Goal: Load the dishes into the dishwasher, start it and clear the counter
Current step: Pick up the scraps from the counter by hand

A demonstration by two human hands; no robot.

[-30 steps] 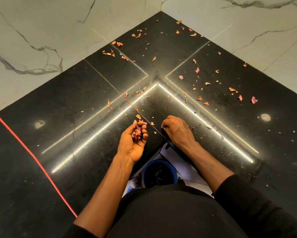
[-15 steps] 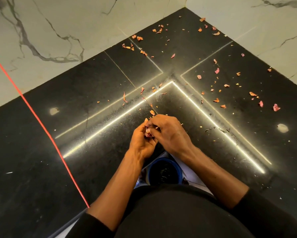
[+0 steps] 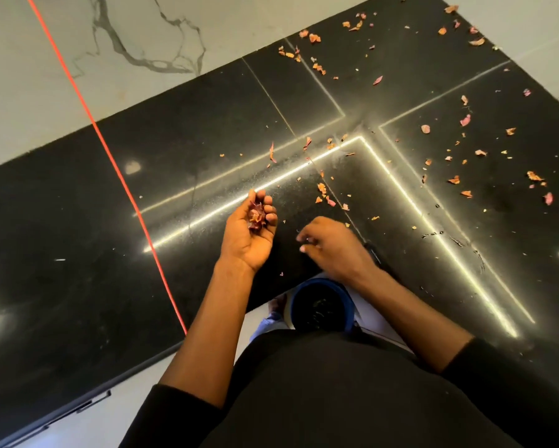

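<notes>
The right hand (image 3: 329, 247) has drawn away from the left hand (image 3: 249, 234) — blurred, grip unclear; left cups peel scraps (image 3: 256, 216)

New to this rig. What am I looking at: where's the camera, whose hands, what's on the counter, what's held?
No machine: a person's bare hands, filmed by one wide-angle camera worn on the head, looking down. The black counter is strewn with reddish peel scraps. The left hand, palm up, cups a small pile of them. The right hand beside it is blurred; I cannot tell whether it holds anything. A blue bin stands below the counter edge; a thin red line crosses the counter.
</notes>
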